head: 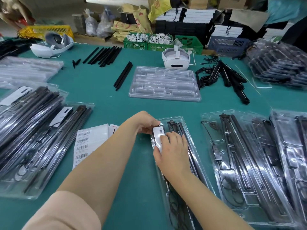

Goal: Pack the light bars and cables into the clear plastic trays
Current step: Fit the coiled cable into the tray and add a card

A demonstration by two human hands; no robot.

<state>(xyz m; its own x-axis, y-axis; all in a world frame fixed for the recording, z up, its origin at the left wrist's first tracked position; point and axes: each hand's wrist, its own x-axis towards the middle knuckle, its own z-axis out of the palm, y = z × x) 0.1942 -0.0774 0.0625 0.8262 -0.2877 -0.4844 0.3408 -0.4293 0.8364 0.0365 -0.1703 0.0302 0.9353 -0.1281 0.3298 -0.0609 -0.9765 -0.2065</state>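
Teal felt-like cloth covers the table [103, 100], matte and lightly scuffed. Far left of the grip lie glossy clear plastic trays: a filled stack [28, 127] of long black light bars with white cards, and beside it a second filled tray [54, 146] whose looped black cable shows through the lid. Just left of the hands sits a sheet of barcode labels [83, 145], white and flat, with four barcodes readable.

The left hand [146, 123], bare below a pale peach sleeve [66, 211], curls its fingers over the top end of a small white card [158, 135], pinching it against the tray under the hands [176, 163]. The right hand [172, 151] lies flat on the same card, thumb on its lower edge and fingers spread onto the black bars [178, 128] seated in that tray; whether it grips or merely presses cannot be told. A thin black cable [174, 209] coils in the tray's near end.

Beyond the grip, one empty moulded tray [164, 83] shows ribbed channels, with two loose bars [123, 75] to its left and a white headset [176, 58] behind. Right of the hands sit more filled trays [245, 163], overlapping, their count unclear. Green crates [162, 42] and stacked boxes line the far edge.
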